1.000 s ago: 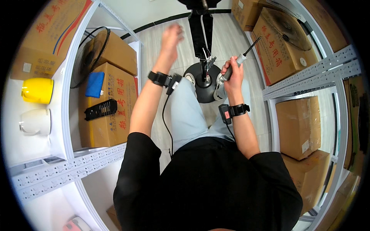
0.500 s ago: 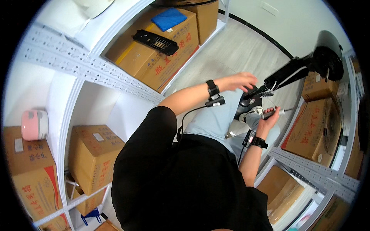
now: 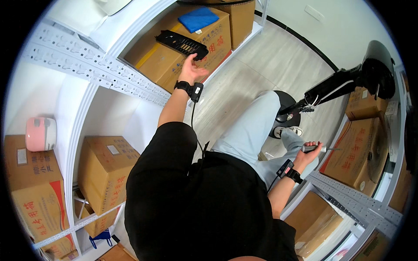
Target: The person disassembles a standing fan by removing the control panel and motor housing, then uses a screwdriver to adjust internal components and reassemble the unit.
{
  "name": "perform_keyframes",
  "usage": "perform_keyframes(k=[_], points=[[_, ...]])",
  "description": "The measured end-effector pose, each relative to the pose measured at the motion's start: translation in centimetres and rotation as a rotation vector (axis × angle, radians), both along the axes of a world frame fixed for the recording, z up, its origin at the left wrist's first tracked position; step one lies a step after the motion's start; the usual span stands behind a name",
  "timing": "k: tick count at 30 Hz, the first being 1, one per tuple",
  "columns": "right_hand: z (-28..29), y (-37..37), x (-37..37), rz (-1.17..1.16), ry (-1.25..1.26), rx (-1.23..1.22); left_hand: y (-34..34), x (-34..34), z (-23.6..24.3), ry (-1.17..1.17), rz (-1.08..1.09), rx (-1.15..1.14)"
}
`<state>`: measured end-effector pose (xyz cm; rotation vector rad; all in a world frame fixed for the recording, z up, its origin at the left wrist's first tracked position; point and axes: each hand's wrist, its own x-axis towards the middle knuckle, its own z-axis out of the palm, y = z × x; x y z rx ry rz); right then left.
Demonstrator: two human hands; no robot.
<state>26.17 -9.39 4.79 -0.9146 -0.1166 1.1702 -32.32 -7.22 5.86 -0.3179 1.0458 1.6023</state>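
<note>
Brown cartons (image 3: pixel 106 172) at left looked closed, contents hidden. The left hand (image 3: pixel 190 71) — thumb and fingers apart — was at the near end of a black slotted panel (image 3: pixel 180 43) atop a wide box (image 3: pixel 167 63); gripping both long edges seemed steadiest. The right hand (image 3: pixel 303 157) clasped a screwdriver (image 3: pixel 322 148).

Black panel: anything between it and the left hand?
Nothing visible. The left hand is at the near end of the black panel, its fingers overlapping that end in view; firm contact can't be told. The blue cloth on the same box lies beyond the panel, off that path.
</note>
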Motion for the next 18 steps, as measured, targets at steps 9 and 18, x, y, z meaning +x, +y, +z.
perform_keyframes(k=[9,18], points=[[1.5,-1.9,2.0,-0.033,0.022,0.047,2.2,-4.2,-4.4,0.226,0.190,0.235],[1.6,-2.4,0.5,-0.036,0.043,0.000,-0.1,-1.9,-0.7,0.439,0.082,0.292]])
